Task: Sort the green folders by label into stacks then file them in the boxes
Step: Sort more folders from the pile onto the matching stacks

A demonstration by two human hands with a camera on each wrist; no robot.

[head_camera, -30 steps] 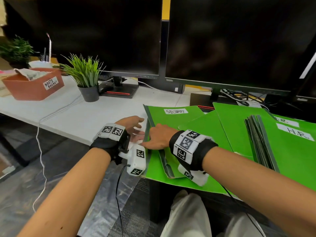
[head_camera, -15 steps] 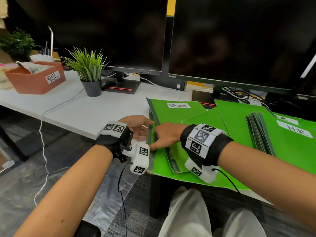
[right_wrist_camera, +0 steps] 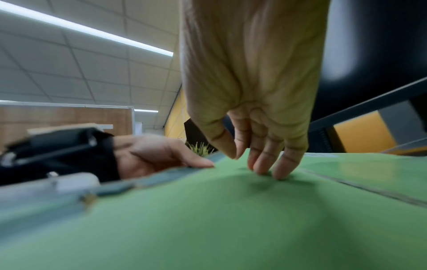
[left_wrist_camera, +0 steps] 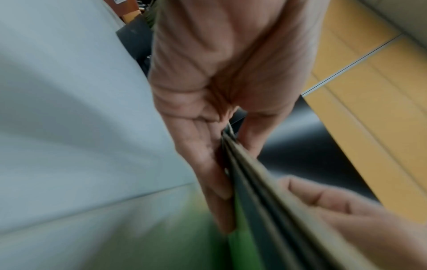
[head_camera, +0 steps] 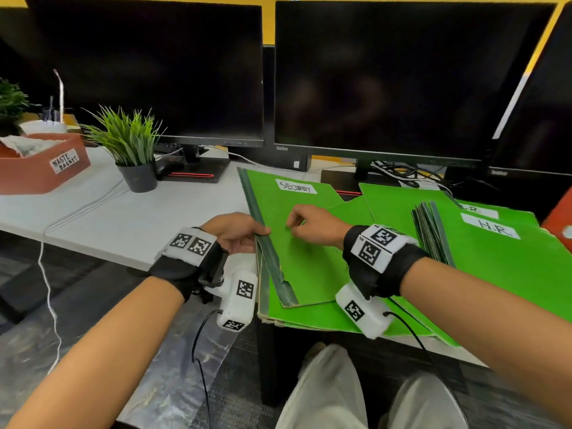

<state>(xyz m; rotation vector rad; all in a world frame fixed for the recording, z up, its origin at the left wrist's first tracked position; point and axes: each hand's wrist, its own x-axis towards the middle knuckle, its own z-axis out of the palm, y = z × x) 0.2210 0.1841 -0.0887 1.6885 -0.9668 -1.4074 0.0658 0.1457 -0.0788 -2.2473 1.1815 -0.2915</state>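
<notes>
Two hands: left hand (head_camera: 235, 233) pinches SECURITY folder's (head_camera: 297, 243) spine running away; right hand (head_camera: 312, 226) fingertips press it

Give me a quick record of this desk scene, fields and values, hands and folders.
left hand: grips the spine edge of the SECURITY folder, thumb on top
right hand: fingertips press on the folder's cover
folder state: left edge raised off the folder beneath
other stack: H.R. folders, to the right
also on the desk: potted plant, waste basket box
</notes>
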